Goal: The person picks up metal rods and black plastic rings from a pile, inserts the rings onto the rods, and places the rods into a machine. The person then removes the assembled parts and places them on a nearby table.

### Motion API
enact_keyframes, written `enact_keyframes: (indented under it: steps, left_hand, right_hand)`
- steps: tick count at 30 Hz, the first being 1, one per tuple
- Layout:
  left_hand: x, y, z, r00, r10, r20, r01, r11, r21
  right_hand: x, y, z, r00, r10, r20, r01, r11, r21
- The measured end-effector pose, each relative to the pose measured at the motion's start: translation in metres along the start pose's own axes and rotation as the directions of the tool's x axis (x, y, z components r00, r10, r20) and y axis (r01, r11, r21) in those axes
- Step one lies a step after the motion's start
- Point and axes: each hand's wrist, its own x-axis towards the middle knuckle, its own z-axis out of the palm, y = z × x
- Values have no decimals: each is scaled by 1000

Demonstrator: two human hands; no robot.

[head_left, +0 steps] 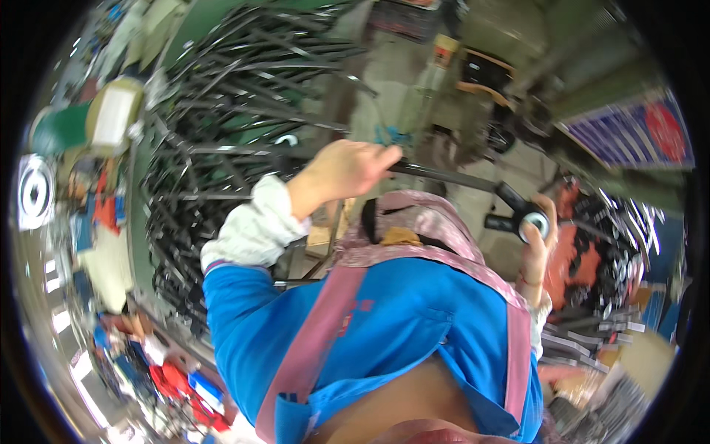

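My left hand (353, 169) is closed round a long, thin black metal tube (451, 176) in front of my chest. At its right end the tube meets a black fitting (510, 197) with short, thick branches and a pale ring on one round end. My right hand (546, 222) grips that fitting, with fingers and thumb around the ringed end. Whether the tube is fixed to the fitting or only touches it, I cannot tell. A pink patterned apron (429, 214) hangs just below the tube.
A large heap of black metal tubes (229, 111) lies on a green surface at the left. More dark parts (603, 229) are piled by an orange-red sheet (569, 270) at the right. Machinery (484, 111) stands ahead. A blue-and-white striped sign (625, 133) is at the far right.
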Motion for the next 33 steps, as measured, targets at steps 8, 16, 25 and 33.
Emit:
enact_keyframes:
  steps: [8,16,25,33]
  left_hand:
    - [1,-8,25,984,124,-127,-122,992,25]
    - [15,2,19,982,118,-150,-114,993,33]
    - [23,7,12,966,131,-225,-112,989,93]
    - [18,3,4,966,153,-207,-134,985,105]
  right_hand:
    - [2,4,-7,998,42,46,-47,993,110]
    - [7,-22,-7,997,53,62,-56,997,56]
    - [14,-24,-11,985,140,100,-163,950,267]
    - [26,-38,-8,980,158,124,-180,965,192]
